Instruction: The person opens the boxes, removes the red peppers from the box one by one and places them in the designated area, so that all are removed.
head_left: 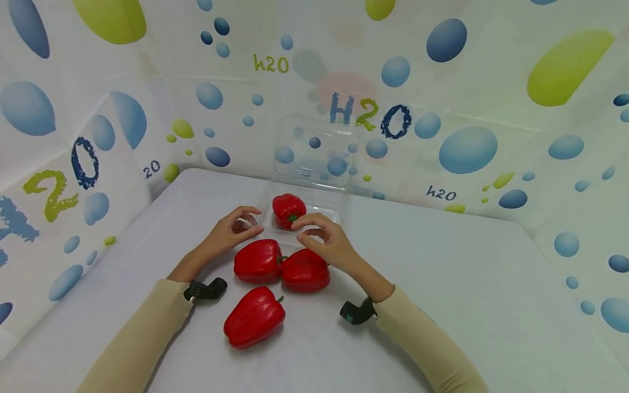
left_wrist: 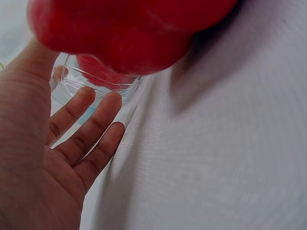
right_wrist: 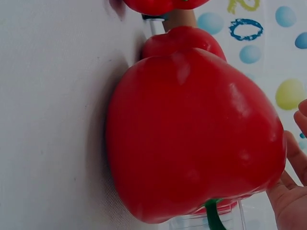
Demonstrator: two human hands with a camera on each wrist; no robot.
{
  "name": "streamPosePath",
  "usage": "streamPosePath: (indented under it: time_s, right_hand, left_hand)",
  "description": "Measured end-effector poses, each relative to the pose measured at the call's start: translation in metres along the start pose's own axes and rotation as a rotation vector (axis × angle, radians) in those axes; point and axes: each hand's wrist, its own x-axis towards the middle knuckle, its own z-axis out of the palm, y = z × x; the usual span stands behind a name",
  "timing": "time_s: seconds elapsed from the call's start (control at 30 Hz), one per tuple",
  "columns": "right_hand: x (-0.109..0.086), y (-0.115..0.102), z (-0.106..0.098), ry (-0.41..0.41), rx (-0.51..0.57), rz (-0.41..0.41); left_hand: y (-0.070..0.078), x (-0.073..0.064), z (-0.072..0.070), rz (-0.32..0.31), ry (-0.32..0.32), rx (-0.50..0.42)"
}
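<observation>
A red bell pepper [head_left: 287,208] with a green stem sits in a clear plastic clamshell container [head_left: 333,213], whose lid [head_left: 314,150] stands raised at the back. At the container's left side is my left hand [head_left: 236,226], thumb and fingers spread apart; its fingers [left_wrist: 108,110] look loosely extended in the left wrist view. My right hand [head_left: 326,240] hovers at the pepper's front right, fingers bent loosely with a gap to the thumb. Whether its fingertips touch that pepper cannot be told. Two more peppers, left [head_left: 256,262] and right [head_left: 306,273], lie in front of the container.
Another red bell pepper [head_left: 254,318] lies nearer, between the forearms. A white cloth [head_left: 442,273] covers the table. Behind and to the sides hangs a white sheet [head_left: 304,87] with blue and green spots. Each wrist carries a black camera mount, left [head_left: 205,289] and right [head_left: 357,312].
</observation>
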Motion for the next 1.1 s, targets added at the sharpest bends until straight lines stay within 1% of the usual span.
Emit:
streamPosePath:
  time_s: [0.1, 0.17, 0.4, 0.5, 0.57, 0.77, 0.9, 1.1]
  right_hand:
    - [0.001, 0.002, -0.001, 0.008, -0.006, 0.018]
    - [0.001, 0.006, -0.002, 0.017, -0.004, 0.030]
    - [0.002, 0.015, -0.005, 0.034, 0.001, 0.044]
    - [0.004, 0.015, -0.006, 0.041, -0.005, 0.057]
    - [0.005, 0.013, -0.006, 0.041, -0.011, 0.067]
    - [0.009, 0.014, -0.009, 0.039, -0.039, 0.098]
    - [0.013, 0.018, -0.011, 0.055, -0.054, 0.105]
    - [0.016, 0.025, -0.015, 0.080, -0.061, 0.123]
  left_hand:
    - [0.000, 0.000, 0.000, -0.004, -0.001, -0.002]
    - [0.002, -0.001, 0.000, -0.013, -0.003, -0.001]
    - [0.035, -0.010, -0.003, -0.018, -0.017, 0.016]
    - [0.037, -0.011, -0.003, -0.026, -0.013, 0.017]
    - [0.032, -0.010, -0.002, -0.023, -0.012, 0.009]
    - [0.004, -0.002, 0.001, -0.033, -0.005, 0.002]
    - [0.001, -0.002, 0.000, -0.027, -0.002, -0.010]
    - [0.002, -0.002, -0.001, -0.034, -0.001, -0.016]
